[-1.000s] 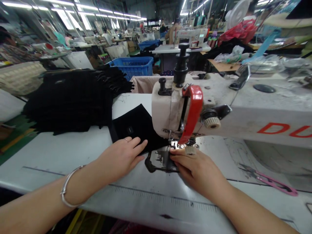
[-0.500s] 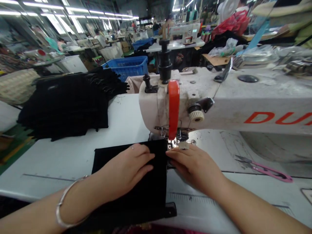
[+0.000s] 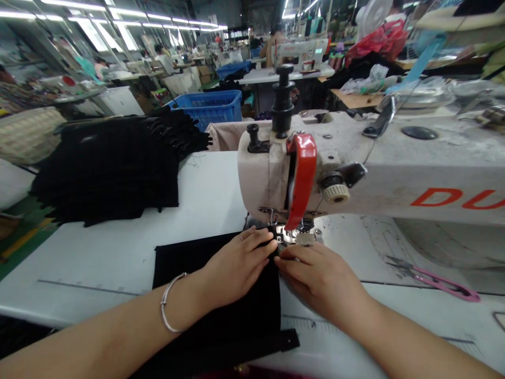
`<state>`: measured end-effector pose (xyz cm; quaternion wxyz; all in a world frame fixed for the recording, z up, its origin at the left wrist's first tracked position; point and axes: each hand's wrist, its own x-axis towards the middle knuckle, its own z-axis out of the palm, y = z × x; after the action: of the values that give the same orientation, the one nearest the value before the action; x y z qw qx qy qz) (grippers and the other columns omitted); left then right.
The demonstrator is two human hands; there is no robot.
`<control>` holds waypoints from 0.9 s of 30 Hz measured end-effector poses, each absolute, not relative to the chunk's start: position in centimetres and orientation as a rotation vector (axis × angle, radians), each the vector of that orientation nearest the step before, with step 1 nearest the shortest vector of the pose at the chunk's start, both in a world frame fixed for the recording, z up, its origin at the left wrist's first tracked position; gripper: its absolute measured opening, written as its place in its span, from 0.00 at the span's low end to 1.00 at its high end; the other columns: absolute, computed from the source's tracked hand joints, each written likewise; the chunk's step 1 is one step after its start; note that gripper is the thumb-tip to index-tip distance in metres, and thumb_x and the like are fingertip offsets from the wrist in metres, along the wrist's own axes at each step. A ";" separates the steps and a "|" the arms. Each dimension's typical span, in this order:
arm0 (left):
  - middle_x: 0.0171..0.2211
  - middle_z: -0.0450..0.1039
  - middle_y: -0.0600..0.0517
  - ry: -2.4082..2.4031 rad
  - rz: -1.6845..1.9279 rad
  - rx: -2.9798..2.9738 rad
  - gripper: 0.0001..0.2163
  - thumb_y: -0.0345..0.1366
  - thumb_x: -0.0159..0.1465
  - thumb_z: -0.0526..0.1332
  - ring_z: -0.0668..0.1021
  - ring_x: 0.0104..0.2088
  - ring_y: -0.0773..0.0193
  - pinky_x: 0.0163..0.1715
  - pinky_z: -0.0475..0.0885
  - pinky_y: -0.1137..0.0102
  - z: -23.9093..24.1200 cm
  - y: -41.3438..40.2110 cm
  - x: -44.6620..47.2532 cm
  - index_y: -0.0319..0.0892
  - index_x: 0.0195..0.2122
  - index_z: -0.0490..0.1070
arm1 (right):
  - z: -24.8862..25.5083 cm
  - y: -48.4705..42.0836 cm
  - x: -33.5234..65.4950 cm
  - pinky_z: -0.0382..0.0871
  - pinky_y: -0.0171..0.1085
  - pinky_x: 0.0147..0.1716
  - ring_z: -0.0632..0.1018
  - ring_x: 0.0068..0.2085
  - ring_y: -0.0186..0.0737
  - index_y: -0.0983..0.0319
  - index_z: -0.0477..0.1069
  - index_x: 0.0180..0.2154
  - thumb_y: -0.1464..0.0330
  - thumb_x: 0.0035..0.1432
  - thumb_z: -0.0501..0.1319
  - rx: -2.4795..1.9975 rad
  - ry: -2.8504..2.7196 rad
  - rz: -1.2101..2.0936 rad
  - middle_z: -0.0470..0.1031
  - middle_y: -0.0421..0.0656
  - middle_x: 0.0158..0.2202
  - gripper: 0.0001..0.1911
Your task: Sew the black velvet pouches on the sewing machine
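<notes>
A black fabric piece (image 3: 252, 310) lies on the sewing machine table, its far right corner at the presser foot (image 3: 281, 235). My left hand (image 3: 236, 266) rests on top of it with fingers stretched out, tips close to the foot. At the fabric's right edge, my right hand (image 3: 319, 276) has its thumb and fingers drawn together on the edge; the exact grip is partly hidden. Above both hands is the sewing machine head (image 3: 258, 181) with its red guard (image 3: 303, 179). A black strip (image 3: 290, 341) shows at the fabric's near end.
A stack of black fabric pieces (image 3: 106, 168) sits at the table's left. Pink thread snips (image 3: 442, 281) lie to the right under the machine arm (image 3: 394, 173). Behind the table stands a blue crate (image 3: 213, 105). Other machines and people are further back.
My left hand has slid right and forward across the fabric, towards the presser foot. My right hand stays at the fabric's edge. The camera view has shifted slightly.
</notes>
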<state>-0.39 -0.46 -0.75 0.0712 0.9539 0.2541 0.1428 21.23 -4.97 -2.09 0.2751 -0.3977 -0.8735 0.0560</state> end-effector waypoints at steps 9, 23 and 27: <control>0.62 0.65 0.44 0.716 0.116 2.843 0.19 0.39 0.71 0.54 0.64 0.64 0.55 0.64 0.63 0.52 2.3 -2.6 -2.2 0.40 0.61 0.63 | 0.1 -8.3 21.5 0.67 0.42 0.41 0.72 0.41 0.42 0.59 0.76 0.36 0.82 0.56 0.58 -1.188 -2.191 0.737 0.74 0.41 0.37 0.15; 0.57 0.70 0.41 0.719 0.332 3.053 0.17 0.28 0.70 0.52 0.67 0.62 0.52 0.61 0.68 0.52 0.7 -9.7 -1.8 0.30 0.57 0.67 | -1.4 -12.8 19.9 0.57 0.41 0.36 0.68 0.33 0.38 0.61 0.66 0.24 0.71 0.62 0.62 -1.276 -1.966 0.786 0.69 0.38 0.26 0.13; 0.53 0.74 0.43 0.853 0.533 3.023 0.17 0.31 0.71 0.47 0.72 0.59 0.55 0.59 0.71 0.57 0.2 -10.3 -1.1 0.33 0.54 0.71 | -1.3 -12.8 20.0 0.57 0.41 0.36 0.68 0.33 0.38 0.61 0.67 0.25 0.72 0.61 0.63 -1.266 -1.982 0.757 0.70 0.37 0.27 0.12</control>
<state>-1.11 -10.31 0.15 -0.0222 0.9486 0.2678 0.1674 19.98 -12.84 -1.33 0.3293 -0.4839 -0.7574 0.2894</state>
